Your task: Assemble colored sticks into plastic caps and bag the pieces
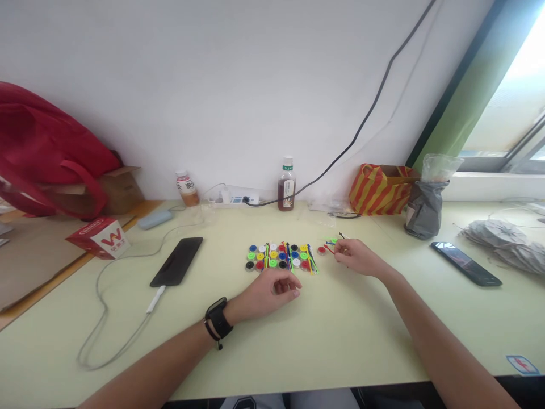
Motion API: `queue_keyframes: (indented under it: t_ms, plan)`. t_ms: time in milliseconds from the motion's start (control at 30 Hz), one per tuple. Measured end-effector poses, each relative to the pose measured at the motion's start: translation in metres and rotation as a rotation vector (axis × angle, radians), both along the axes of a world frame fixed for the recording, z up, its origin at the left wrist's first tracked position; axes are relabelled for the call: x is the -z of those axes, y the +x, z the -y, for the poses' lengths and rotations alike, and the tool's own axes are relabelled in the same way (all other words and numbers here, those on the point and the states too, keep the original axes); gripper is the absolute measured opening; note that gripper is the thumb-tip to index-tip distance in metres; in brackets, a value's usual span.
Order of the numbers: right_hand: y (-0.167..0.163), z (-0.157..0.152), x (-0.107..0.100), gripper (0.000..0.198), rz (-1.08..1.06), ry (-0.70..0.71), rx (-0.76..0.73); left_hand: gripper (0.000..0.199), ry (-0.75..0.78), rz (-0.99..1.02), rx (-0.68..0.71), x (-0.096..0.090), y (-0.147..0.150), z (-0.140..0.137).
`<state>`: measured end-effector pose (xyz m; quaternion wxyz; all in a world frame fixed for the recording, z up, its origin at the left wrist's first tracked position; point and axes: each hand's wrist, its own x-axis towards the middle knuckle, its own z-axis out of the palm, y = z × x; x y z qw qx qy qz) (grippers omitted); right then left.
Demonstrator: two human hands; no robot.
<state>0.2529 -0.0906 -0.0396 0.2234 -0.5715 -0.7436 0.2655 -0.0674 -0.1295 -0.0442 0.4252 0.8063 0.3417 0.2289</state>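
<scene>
Several coloured plastic discs stand in rows on the table, in blue, white, red, green, yellow and black. Thin coloured plastic sticks lie in bundles between and beside them. My left hand hovers at the near edge of the rows, fingers curved, thumb apart, nothing in it. To the right, my right hand has its fingers pinched at the end of a thin red stick. A single red disc sits just left of that hand. Small green and blue pieces are partly hidden behind its fingers.
A charging phone and its cable lie left, beside a red-and-white box. Along the wall stand a tea bottle, a smaller bottle, a power strip and a striped bag. Another phone lies right.
</scene>
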Motion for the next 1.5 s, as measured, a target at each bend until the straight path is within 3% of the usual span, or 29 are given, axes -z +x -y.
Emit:
queue_keyframes:
  t_ms: [333,567,1033,1267,1367,1500]
  plan:
    - [-0.024,0.000,0.017,0.040,0.044,0.231,0.000,0.024,-0.006,0.009,0.005,0.001,0.000,-0.001]
    - [-0.027,0.001,0.016,0.021,0.003,0.328,0.062,0.025,-0.011,0.022,0.009,0.001,0.000,0.000]
    - [-0.032,-0.001,0.027,0.016,0.190,0.304,0.042,0.024,-0.009,0.015,0.006,0.002,-0.001,0.000]
    - [-0.036,0.007,0.017,0.011,0.133,0.378,0.044,0.025,-0.026,0.061,-0.016,-0.001,0.000,0.001]
    - [-0.048,0.017,0.007,0.010,0.057,0.452,0.001,0.033,-0.045,0.160,-0.061,0.000,0.001,0.001]
    - [-0.073,0.038,0.000,0.012,-0.036,0.471,-0.177,0.048,-0.086,0.299,-0.119,0.002,0.003,-0.001]
